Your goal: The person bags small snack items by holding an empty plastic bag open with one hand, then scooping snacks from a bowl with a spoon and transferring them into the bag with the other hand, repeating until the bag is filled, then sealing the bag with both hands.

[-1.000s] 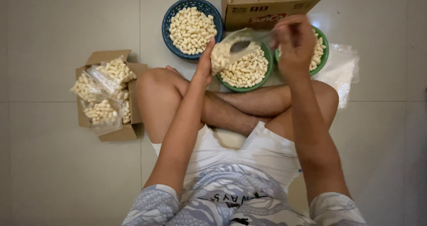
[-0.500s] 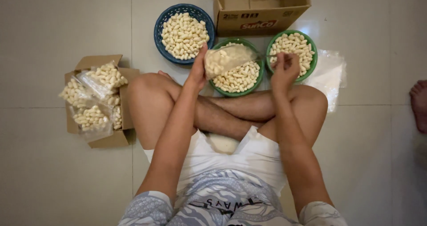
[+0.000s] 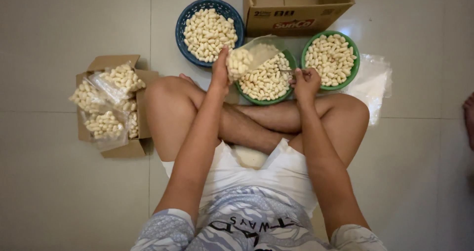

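I sit cross-legged on a tiled floor. My left hand (image 3: 220, 73) holds a clear plastic bag (image 3: 245, 58) partly filled with pale puffed snacks, tilted over the middle green bowl (image 3: 267, 101). My right hand (image 3: 305, 82) is closed on a small thin thing at that bowl's right rim; what it is cannot be told. The bowl holds many of the same snacks.
A blue bowl (image 3: 183, 21) and a second green bowl (image 3: 355, 62) hold more snacks. An open cardboard box (image 3: 296, 15) stands behind them. A small box (image 3: 117, 148) of filled bags sits at my left. Clear plastic (image 3: 370, 83) lies at right. Another person's foot (image 3: 468, 117) shows at the right edge.
My right hand came down from above the far bowl to the middle bowl's right rim. The bag in my left hand lowered and tilted over that bowl.
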